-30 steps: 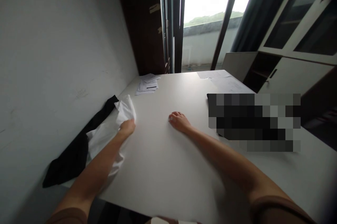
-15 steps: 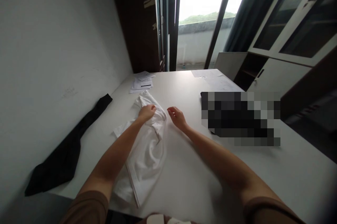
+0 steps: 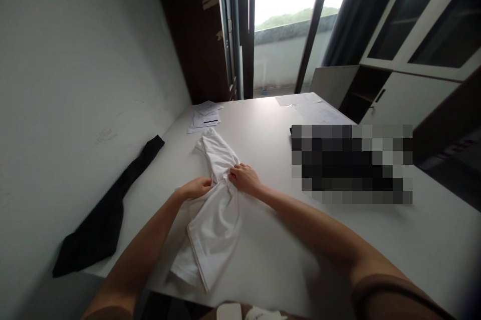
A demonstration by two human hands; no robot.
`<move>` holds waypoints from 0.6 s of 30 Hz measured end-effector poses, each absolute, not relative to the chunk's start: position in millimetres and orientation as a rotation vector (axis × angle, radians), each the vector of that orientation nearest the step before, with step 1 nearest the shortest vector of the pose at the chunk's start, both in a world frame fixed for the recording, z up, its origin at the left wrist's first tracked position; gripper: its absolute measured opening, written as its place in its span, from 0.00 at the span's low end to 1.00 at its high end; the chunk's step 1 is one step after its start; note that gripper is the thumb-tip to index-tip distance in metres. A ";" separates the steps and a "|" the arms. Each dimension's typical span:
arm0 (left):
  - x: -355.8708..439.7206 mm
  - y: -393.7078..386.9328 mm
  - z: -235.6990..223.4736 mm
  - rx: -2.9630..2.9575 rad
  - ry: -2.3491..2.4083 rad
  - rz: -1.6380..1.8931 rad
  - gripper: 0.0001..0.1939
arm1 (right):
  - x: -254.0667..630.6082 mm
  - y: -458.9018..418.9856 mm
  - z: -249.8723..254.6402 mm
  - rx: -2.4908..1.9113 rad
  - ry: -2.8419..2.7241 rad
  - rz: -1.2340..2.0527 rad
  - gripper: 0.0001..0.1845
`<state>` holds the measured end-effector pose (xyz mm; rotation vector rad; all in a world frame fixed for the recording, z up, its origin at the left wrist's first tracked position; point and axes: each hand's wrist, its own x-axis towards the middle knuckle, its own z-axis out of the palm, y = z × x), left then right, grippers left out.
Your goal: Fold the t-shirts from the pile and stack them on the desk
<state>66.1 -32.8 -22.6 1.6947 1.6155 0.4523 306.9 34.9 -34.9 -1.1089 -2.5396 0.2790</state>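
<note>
A white garment, which looks like a shirt, lies lengthwise on the white table, wrinkled and narrowed at its middle. My left hand is closed on its left edge, the fingertips partly hidden by the cloth. On the opposite side, my right hand has its fingers curled over a bunched fold of the same cloth. The garment's far end reaches toward the papers, and its near end spreads out close to the table's front edge.
A black garment lies along the table's left side, partly over the edge by the wall. Loose papers are at the back left. A blurred-out dark item is on the right. Paper sheets lie at the far right.
My right hand has moved from beside the garment onto its right edge and gripped it. My left hand has moved down and left to the other edge. The cloth's middle is now drawn narrower.
</note>
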 end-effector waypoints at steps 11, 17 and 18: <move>99.4 -52.4 -34.7 2.010 2.050 0.532 0.05 | 286.3 18.8 -31.0 -1.189 -2.533 0.275 0.10; 75.1 -51.0 -37.2 1.776 2.239 0.653 0.08 | 312.3 62.3 -39.8 -1.290 -2.168 0.505 0.07; 70.4 -49.9 -37.1 1.748 2.263 0.692 0.09 | 320.1 72.7 -41.4 -1.296 -2.058 0.539 0.07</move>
